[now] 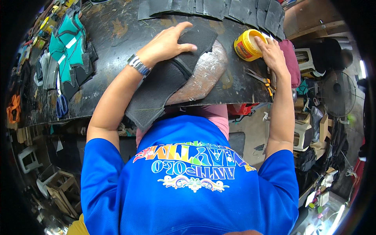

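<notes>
Hands are busy at a dark, scuffed workbench (117,94). The left hand (168,43) lies flat, fingers spread and loose, on a black mesh shoe piece (164,82), pressing its upper end down without gripping it. That piece is draped over a rounded, shiny, worn block (203,76) at the near edge of the bench, and its lower end hangs off toward the person's blue shirt (188,180). A metal watch (138,64) sits on the left wrist.

The right hand (272,55) is well apart from it, over at the right side of the bench, its fingers curled over the rim of a small yellow tub (246,45); the fingertips rest at the tub's open top (whether they dip inside I cannot tell). Just below that hand lie orange-handled snips (261,80), and beside it a dark red cloth (291,58).

Along the far edge runs a row of black cut pieces (219,8). At the left end sit teal and black shoe parts (66,43) with blue-handled scissors (61,103) near them.
</notes>
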Tool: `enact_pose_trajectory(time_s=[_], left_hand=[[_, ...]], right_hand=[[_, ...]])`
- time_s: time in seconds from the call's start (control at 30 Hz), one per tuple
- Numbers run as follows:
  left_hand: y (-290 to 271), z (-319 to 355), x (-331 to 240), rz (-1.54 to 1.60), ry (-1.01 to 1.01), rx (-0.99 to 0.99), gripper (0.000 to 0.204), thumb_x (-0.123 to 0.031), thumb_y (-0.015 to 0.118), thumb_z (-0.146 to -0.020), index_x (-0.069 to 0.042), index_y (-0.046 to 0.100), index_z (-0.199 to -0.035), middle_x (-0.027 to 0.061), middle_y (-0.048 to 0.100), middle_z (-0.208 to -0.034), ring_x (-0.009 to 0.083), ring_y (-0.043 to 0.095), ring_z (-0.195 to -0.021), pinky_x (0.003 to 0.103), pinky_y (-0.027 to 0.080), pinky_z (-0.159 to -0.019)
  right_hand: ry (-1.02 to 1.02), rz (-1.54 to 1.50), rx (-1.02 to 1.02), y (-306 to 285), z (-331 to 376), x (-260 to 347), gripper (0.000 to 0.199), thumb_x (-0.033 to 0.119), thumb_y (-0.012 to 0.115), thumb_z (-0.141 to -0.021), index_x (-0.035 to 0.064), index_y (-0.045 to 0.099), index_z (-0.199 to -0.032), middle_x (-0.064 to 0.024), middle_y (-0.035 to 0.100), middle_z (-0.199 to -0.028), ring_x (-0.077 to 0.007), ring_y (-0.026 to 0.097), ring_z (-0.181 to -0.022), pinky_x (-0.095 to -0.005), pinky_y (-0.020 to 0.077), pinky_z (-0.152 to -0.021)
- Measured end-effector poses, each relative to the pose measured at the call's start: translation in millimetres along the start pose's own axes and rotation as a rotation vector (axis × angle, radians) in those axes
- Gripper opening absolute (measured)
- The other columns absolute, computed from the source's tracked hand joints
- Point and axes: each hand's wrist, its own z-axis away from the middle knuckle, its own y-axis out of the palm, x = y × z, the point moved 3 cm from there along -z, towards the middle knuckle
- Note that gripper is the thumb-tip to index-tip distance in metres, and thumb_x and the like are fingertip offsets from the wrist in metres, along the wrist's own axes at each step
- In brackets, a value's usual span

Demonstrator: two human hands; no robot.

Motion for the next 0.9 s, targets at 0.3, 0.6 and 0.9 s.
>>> enact_pose_trajectory(time_s=[0.3,0.6,0.9], left_hand=[[-9.3,18.7,-1.9,-0.054,0.037,0.285,0.041,-0.037,0.073,-0.088,-0.017,0.068,-0.124,0.0182,0.066,-0.109,0.0348,0.060,-0.113,0.042,0.047,-0.097],[5.6,8.8,-11.4,-0.329,0.219,0.100,0.047,-0.037,0.071,-0.088,-0.021,0.065,-0.132,0.0123,0.053,-0.136,0.0323,0.054,-0.121,0.043,0.047,-0.101],[2.3,15.4,0.5,-0.252,0.199,0.086,0.050,-0.037,0.074,-0.086,-0.017,0.066,-0.131,0.0117,0.058,-0.130,0.0309,0.057,-0.117,0.041,0.048,-0.099]], right_hand=[[0.197,-0.005,0.056,-32.6,19.7,10.7,0.084,0.077,0.035,-0.093,0.0041,0.077,-0.094,-0.0240,0.069,-0.107,-0.0409,0.065,-0.104,-0.0453,0.0490,-0.092],[-0.334,-0.959,0.187,20.5,55.9,105.9,0.058,0.053,0.037,-0.105,0.0080,0.071,-0.120,-0.0162,0.059,-0.135,-0.0323,0.047,-0.130,-0.0414,0.0339,-0.109],[-0.308,-0.255,-0.092,70.5,38.0,143.2,0.072,0.065,0.041,-0.098,0.0218,0.036,-0.155,-0.0185,0.022,-0.164,-0.0374,0.013,-0.153,-0.0628,0.0095,-0.119]])
